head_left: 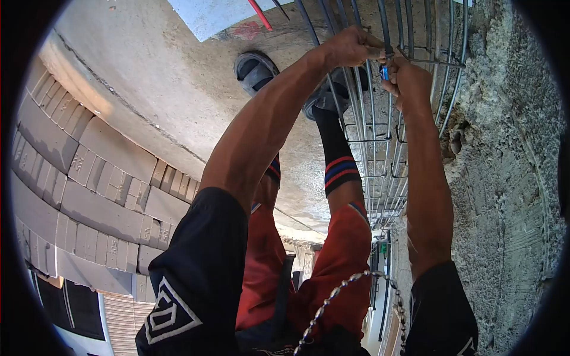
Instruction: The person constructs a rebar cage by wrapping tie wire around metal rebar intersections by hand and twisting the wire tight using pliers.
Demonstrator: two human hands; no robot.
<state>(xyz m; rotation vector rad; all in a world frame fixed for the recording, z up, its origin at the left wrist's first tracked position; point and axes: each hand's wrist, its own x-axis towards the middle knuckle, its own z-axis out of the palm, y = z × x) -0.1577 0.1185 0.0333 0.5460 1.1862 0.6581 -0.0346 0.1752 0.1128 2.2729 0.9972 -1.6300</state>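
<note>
Both hands meet at a cage of steel reinforcing bars (pixel 389 136), made of long bars with thinner cross bars tied across them. My left hand (pixel 355 47) is closed, its fingertips pinched at a bar joint; what lies between them is too small to tell. Just beside it, my right hand (pixel 409 80) is closed around a small tool with a blue part (pixel 384 72). Most of that tool is hidden by the fingers, so its kind does not show. The two hands nearly touch.
A rough cement wall (pixel 504 196) runs close along the right of the cage. My sandalled feet (pixel 255 71) stand on the concrete floor (pixel 172 83). Stacked grey blocks (pixel 101 172) line the left. A white sheet (pixel 208 15) and a red rod (pixel 260 15) lie at the top.
</note>
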